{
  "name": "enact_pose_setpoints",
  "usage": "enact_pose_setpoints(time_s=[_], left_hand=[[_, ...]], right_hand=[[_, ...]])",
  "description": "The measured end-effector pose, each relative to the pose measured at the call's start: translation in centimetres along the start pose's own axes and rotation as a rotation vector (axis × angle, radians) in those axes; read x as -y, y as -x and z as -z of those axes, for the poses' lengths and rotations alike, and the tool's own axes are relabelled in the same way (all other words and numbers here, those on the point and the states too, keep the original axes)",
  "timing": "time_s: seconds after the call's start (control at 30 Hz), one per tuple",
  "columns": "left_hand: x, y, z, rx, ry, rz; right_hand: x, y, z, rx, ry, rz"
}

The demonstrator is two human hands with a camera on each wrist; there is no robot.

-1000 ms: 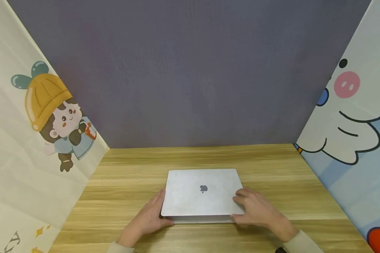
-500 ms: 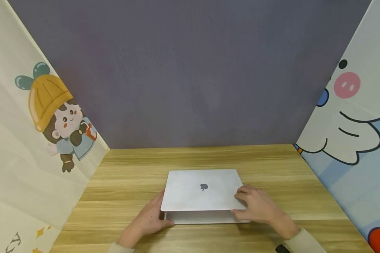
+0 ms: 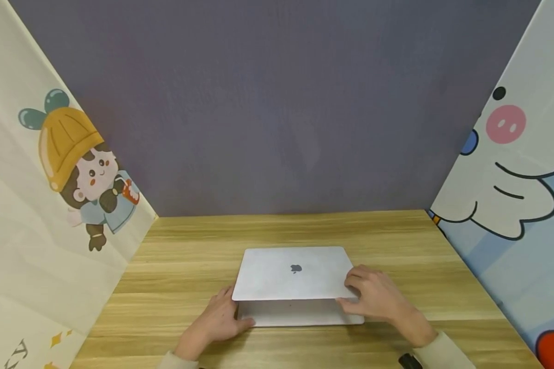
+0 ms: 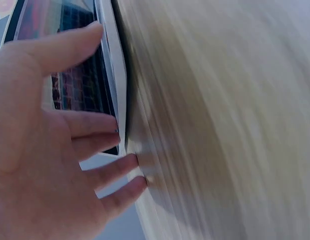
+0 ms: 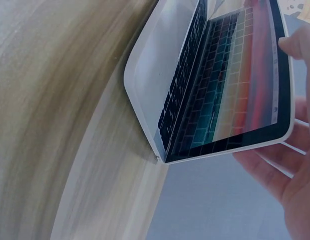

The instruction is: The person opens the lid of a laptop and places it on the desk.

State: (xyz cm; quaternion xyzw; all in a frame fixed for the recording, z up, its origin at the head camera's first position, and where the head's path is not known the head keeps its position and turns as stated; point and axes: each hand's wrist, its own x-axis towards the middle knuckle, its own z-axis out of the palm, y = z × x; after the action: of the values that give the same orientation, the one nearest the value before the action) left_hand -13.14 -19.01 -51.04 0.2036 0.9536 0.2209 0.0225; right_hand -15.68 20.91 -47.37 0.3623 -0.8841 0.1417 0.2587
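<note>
The left hand [image 4: 49, 150] spreads in front of the laptop [image 4: 115, 65], its thumb and upper fingers overlapping the laptop, its two lowest fingers reaching past the laptop's lower corner; contact is unclear. Dark keys [image 4: 82, 92], or their reflection, show within the laptop. A blurred wooden tabletop [image 4: 205, 105] runs right of the laptop; a grey-blue surface [image 4: 123, 225] lies below it.

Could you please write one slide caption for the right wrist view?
The right hand holds a partly open laptop by its lid, black keyboard in view, on a wooden table.
</note>
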Motion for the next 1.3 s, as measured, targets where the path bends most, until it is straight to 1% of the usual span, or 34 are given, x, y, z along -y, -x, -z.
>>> enact_pose_setpoints(time_s=[0.17, 0.4, 0.57, 0.73, 0.97, 1.2, 1.3], left_hand=[[-0.4, -0.2, -0.1, -0.015, -0.005, 0.021], [-0.7, -0.5, -0.2, 0.017, -0.024, 0.045], [-0.8, -0.7, -0.2, 0.027, -0.063, 0.040], [-0.9, -0.8, -0.2, 0.026, -0.084, 0.034], [-1.0, -0.7, -0.2, 0.045, -0.097, 0.063], [-0.9, -0.7, -0.3, 0.039, -0.097, 0.070], [-0.8, -0.7, -0.4, 0.039, -0.105, 0.068]], right_hand=[[-0.3, -0.2, -0.1, -0.074, -0.019, 0.046], [-0.5, -0.6, -0.2, -0.180, -0.049, 0.112], [-0.9, -1.2, -0.2, -0.257, -0.061, 0.141], [-1.1, -1.7, 0.1, -0.278, -0.046, 0.115], [-1.1, -2.9, 0.7, -0.310, -0.056, 0.098], [-1.1, -3.8, 1.4, -0.318, -0.045, 0.033], [-1.0, -4.1, 1.5, -0.331, -0.061, 0.019]])
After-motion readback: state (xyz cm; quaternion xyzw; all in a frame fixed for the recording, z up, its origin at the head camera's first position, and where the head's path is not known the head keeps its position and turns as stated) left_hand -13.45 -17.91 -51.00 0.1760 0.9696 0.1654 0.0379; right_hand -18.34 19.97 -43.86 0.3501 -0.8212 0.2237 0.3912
